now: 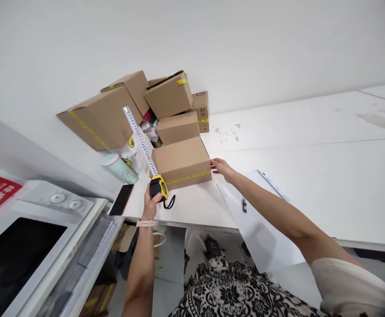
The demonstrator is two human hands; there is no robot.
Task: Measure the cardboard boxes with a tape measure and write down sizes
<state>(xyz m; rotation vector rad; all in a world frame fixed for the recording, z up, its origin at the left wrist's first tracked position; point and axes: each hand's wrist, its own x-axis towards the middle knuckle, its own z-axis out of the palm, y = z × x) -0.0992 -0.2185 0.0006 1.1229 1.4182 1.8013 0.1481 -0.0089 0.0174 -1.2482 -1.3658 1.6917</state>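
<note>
My left hand (151, 201) is closed around a yellow and black tape measure (159, 187) at the table's front edge. Its white blade (141, 140) sticks out away from me, slanting up along the left side of a closed cardboard box (181, 155) with a yellow tape strip. A black wrist strap (170, 202) dangles from the case. My right hand (223, 168) is at the box's right end, fingers stretched out and apparently touching it, holding nothing.
More cardboard boxes (169, 97) are stacked against the wall behind. To the left are a mint tumbler (120, 168), a black phone (121, 199) and a microwave (24, 246). Right of the box, paper sheets (257, 224) with a small black item (244, 205) overhang the table (311, 176).
</note>
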